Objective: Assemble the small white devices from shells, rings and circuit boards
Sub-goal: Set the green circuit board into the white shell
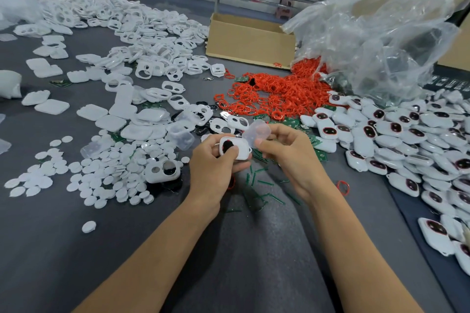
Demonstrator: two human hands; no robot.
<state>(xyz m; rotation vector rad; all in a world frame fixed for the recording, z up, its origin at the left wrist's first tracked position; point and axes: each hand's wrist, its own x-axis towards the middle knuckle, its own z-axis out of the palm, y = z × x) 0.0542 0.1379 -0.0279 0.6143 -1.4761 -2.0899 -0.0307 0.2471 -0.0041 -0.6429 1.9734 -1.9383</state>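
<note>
My left hand (213,162) grips a white shell (239,151) with a black round part and a bit of red ring showing in its opening. My right hand (287,155) pinches a translucent clear cover (256,131) just above and to the right of that shell. Loose white shells (142,58) spread across the left and far side of the grey table. Red rings (277,94) lie heaped in the middle. Green circuit boards (287,122) lie behind my hands. Assembled white devices (407,134) pile up on the right.
White round discs (101,175) cover the near left. An open-faced white shell (162,170) sits among them. A cardboard box (249,40) stands at the back, a crumpled clear plastic bag (381,33) to its right. Green snipped strips (262,185) lie under my hands.
</note>
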